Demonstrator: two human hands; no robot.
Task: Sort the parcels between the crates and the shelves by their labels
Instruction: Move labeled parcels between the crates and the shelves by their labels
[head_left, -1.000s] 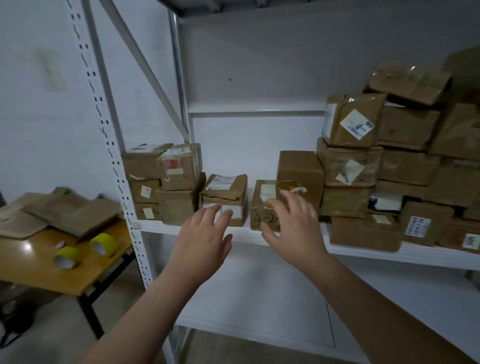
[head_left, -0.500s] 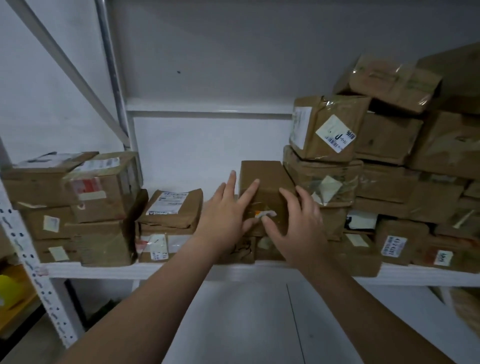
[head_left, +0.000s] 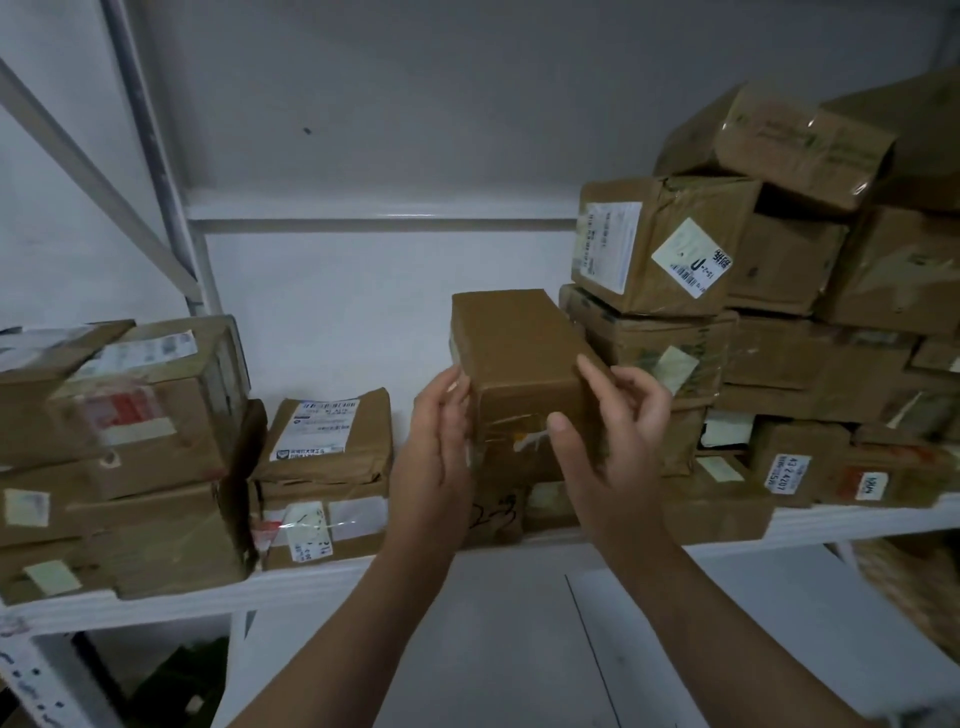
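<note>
A long brown taped parcel (head_left: 511, 345) sits in the middle of the white shelf (head_left: 311, 579), on top of a lower parcel with handwriting (head_left: 496, 512). My left hand (head_left: 436, 452) lies flat against the brown parcel's left side with straight fingers. My right hand (head_left: 610, 441) holds its right front corner, thumb on the front face and fingers curled round the right side. Whether the parcel is lifted off the one below I cannot tell.
A stack of labelled parcels (head_left: 130, 452) fills the shelf's left end, with two flat parcels (head_left: 324, 467) beside it. A tall pile of parcels (head_left: 769, 332) crowds the right. A metal upright (head_left: 150, 156) and diagonal brace stand at left. A woven basket edge (head_left: 914, 582) shows lower right.
The view moved closer to the shelf. Both hands reached forward from in front of the shelf and closed in on the two sides of the long brown parcel.
</note>
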